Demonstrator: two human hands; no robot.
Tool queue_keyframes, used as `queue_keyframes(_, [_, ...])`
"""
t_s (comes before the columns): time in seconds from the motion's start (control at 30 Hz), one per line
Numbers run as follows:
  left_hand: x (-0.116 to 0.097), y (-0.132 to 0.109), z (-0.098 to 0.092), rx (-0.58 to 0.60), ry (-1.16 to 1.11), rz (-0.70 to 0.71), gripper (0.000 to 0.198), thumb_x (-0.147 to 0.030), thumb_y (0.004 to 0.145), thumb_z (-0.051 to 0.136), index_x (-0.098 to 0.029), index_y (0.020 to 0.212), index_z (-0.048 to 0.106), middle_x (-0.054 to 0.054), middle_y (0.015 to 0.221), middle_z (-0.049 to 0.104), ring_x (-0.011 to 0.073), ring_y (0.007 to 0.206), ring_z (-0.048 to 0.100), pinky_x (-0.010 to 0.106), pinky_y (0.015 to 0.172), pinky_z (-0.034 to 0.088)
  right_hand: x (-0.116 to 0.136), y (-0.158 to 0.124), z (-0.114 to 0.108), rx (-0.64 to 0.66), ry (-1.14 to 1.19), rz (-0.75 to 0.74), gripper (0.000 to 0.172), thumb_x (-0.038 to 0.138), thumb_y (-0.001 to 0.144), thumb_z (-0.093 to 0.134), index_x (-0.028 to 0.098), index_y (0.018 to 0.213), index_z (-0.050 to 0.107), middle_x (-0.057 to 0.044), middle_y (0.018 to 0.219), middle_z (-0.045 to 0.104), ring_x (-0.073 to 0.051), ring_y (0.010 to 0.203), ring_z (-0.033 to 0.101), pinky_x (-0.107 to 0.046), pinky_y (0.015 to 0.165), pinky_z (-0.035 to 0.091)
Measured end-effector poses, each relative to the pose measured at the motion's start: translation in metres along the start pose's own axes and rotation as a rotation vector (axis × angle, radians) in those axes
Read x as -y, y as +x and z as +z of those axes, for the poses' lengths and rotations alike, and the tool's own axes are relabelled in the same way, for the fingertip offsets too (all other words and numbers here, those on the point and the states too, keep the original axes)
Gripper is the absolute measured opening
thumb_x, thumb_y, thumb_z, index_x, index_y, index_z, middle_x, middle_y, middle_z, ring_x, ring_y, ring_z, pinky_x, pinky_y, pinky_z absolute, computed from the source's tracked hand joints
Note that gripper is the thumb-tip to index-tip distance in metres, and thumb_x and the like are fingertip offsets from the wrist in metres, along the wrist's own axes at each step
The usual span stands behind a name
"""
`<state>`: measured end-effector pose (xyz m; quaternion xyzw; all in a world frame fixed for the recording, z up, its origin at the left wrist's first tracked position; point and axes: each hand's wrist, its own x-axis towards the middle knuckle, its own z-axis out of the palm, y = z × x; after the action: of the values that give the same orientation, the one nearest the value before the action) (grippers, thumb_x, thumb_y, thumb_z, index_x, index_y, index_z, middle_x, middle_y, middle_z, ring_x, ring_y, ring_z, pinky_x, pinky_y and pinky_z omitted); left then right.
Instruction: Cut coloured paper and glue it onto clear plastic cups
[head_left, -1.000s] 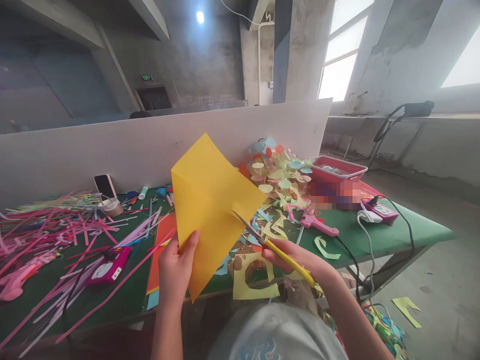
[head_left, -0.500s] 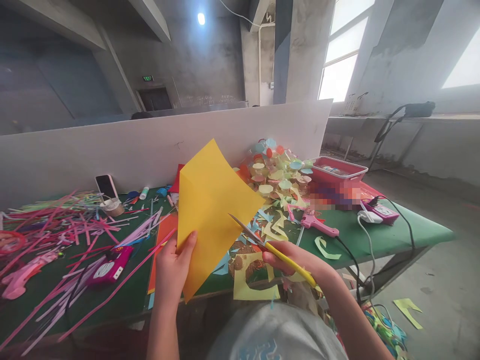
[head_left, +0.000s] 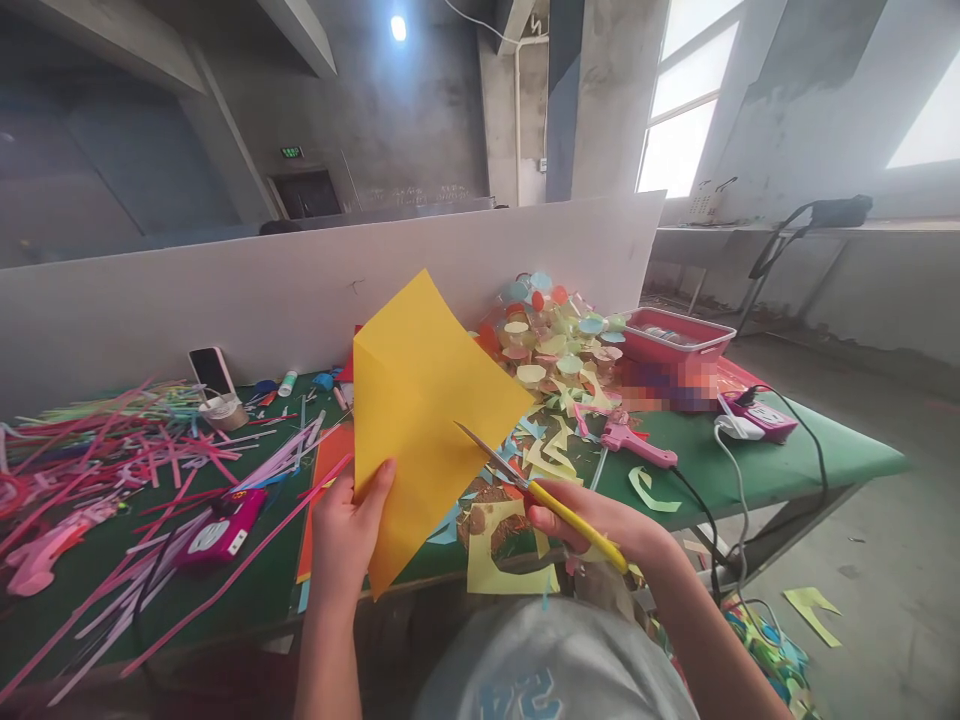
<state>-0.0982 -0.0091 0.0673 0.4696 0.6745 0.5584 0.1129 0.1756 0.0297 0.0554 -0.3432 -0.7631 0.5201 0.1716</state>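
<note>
My left hand (head_left: 352,530) pinches the lower left edge of a yellow sheet of paper (head_left: 427,390), thumb in front and fingers behind. The sheet is held up at a slant above the table's front edge. In my right hand (head_left: 581,520) is a pair of scissors (head_left: 559,500) with yellow handles. Their blades lie over the right part of the sheet, tips pointing up and left. Whether the paper sits between the blades I cannot make out. Under the scissors a pale yellow paper offcut (head_left: 484,575) with a curved cut-out lies at the table edge.
Pink and purple strips (head_left: 172,440) cover the green table's left side, around a magenta power strip (head_left: 221,530). Behind the scissors stand many small cups with paper discs (head_left: 559,335). A pink glue gun (head_left: 637,440) and a red basket (head_left: 679,340) are to the right. A white board (head_left: 187,290) stands behind.
The view has shifted very slightly. Both hands, the yellow sheet and the scissors keep almost the same places.
</note>
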Motion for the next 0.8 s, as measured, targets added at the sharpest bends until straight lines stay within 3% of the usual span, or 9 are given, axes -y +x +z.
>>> queue_keyframes(0.13, [-0.001,-0.002,0.003,0.047,-0.001,0.027,0.045,-0.059,0.073,0.066,-0.02,0.094,0.073,0.008,0.089,0.078,0.0243,0.08,0.073,0.024,0.059,0.056,0.0,0.002,0.004,0.006,0.059,-0.015,0.065,0.085,0.079,0.041,0.02,0.084,0.042,0.005,0.073,0.035,-0.01,0.061,0.034,-0.022,0.051,0.036])
queue_keyframes(0.3, [0.0,-0.002,0.005,0.07,-0.009,0.067,0.043,-0.057,0.075,0.066,-0.019,0.094,0.073,0.008,0.088,0.078,0.0237,0.079,0.073,0.024,0.058,0.056,-0.009,0.008,0.006,-0.058,0.039,-0.013,0.062,0.082,0.081,0.042,0.021,0.078,0.042,0.005,0.067,0.034,-0.011,0.06,0.033,-0.024,0.053,0.032])
queue_keyframes(0.53, [0.001,-0.002,0.006,0.069,0.013,0.018,0.045,-0.059,0.075,0.065,-0.019,0.095,0.073,0.009,0.092,0.078,0.0247,0.083,0.072,0.025,0.061,0.055,-0.013,0.01,0.004,-0.069,0.031,-0.017,0.059,0.08,0.085,0.04,0.021,0.074,0.041,0.007,0.064,0.03,-0.01,0.057,0.026,-0.024,0.051,0.026])
queue_keyframes(0.7, [0.004,-0.003,0.011,0.149,-0.043,-0.013,0.049,-0.059,0.075,0.066,-0.017,0.1,0.072,0.01,0.1,0.077,0.0253,0.087,0.071,0.026,0.064,0.055,-0.015,0.009,0.007,-0.025,0.006,-0.128,0.06,0.081,0.086,0.034,0.022,0.079,0.042,0.005,0.067,0.036,-0.012,0.059,0.032,-0.025,0.052,0.031])
queue_keyframes(0.8, [0.006,-0.004,0.014,0.198,-0.077,-0.007,0.051,-0.058,0.076,0.066,-0.015,0.102,0.071,0.011,0.103,0.076,0.0254,0.088,0.071,0.026,0.066,0.055,-0.016,0.011,0.011,-0.051,0.041,-0.087,0.06,0.081,0.086,0.032,0.022,0.083,0.042,0.005,0.069,0.033,-0.011,0.059,0.03,-0.025,0.051,0.029])
